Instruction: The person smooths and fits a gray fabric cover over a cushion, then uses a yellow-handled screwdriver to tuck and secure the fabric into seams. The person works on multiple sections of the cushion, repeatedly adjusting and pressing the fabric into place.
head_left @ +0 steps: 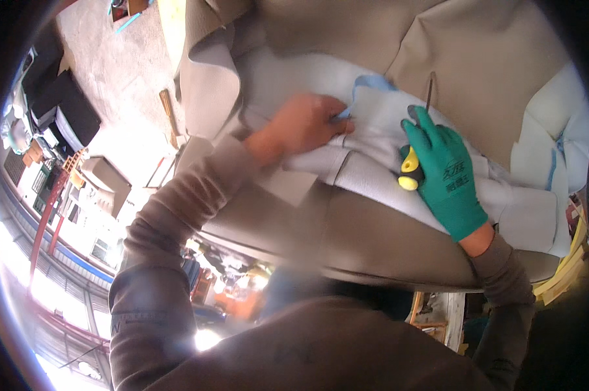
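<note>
Right now my bare left hand (pixel 307 124) pinches the soft, limp pale fabric (pixel 386 130) over the tan seat cover (pixel 477 58), best gripped at its edge, while my gloved right hand (pixel 445 173) closes around a yellow-handled tool (pixel 410 171).

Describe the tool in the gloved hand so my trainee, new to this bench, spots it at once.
On the beige seat cover, find the green-gloved right hand. It grips a tool with a yellow-and-black handle and thin dark shaft pointing up; nothing else there is yellow.
</note>
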The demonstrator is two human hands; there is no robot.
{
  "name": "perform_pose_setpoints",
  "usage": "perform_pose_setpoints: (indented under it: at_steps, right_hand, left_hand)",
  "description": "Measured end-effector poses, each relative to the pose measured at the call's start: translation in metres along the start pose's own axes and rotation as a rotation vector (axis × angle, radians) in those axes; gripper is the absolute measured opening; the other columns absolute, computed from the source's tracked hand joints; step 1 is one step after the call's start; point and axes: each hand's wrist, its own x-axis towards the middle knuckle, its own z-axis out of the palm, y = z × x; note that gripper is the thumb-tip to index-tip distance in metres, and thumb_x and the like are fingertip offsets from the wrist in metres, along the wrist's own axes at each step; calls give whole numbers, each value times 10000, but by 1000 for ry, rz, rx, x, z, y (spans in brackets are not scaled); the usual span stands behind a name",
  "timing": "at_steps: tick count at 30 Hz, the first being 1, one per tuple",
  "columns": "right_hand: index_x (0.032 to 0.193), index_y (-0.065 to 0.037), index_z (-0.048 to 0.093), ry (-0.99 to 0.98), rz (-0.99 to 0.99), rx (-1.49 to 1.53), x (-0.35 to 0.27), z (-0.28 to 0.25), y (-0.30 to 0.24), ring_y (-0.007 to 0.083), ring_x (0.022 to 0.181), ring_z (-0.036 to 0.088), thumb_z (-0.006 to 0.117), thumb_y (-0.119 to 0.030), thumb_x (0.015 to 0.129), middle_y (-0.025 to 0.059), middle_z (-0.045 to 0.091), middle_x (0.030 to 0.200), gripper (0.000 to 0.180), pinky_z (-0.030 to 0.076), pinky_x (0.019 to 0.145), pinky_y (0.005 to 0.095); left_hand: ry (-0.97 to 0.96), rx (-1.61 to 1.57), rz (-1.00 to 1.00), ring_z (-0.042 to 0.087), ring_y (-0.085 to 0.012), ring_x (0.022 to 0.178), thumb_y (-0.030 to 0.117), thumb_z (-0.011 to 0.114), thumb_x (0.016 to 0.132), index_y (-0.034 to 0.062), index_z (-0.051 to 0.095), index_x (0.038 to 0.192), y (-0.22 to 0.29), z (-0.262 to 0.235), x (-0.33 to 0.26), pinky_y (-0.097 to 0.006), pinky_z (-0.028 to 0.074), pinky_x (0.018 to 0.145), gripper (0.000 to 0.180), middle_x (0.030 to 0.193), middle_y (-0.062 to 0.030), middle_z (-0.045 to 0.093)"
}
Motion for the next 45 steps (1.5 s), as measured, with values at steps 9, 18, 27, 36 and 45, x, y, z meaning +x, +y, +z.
perform_pose_setpoints:
  at_steps: [9,18,27,36,45]
  right_hand:
    - [1398,-37,689,185,-21,74,9,-24,-9,367,1258,670,799,-101,926,161,631,1536,488,532,1073,466]
    - [1256,-10,736,366,83,986,10,-94,-17,243,1153,762,716,-20,1017,150,767,1296,240,613,1035,370]
    - [1214,56,723,18,361,1214,54,-50,-16,252,1220,727,615,-9,1071,184,750,1276,190,608,1052,382]
    - [1203,-59,764,53,363,1199,56,-34,-14,8,859,655,728,-62,1026,-51,743,983,181,527,740,213]
    - [1168,33,756,-8,415,1243,59,-32,-6,173,1143,696,671,-19,1030,91,747,1180,170,566,996,325]
  left_hand:
    - [-1,-32,-52,686,-421,867,372,874,887,13,711,953,0,-9,-5,-484,557,782,400,944,-208,706]
    - [58,61,-45,730,-404,1002,474,892,851,47,779,1012,8,-8,-6,-498,568,892,470,1040,-176,766]
    - [84,-29,61,658,-456,981,288,861,844,12,649,1007,2,-4,-10,-518,539,869,384,1004,-218,678]
    - [81,-4,67,672,-470,1046,290,869,856,-2,664,1135,9,-11,-11,-520,549,919,453,1088,-240,697]
    - [-8,-45,181,684,-439,1014,171,828,893,-35,707,1110,16,-31,-13,-503,560,881,323,1087,-214,701]
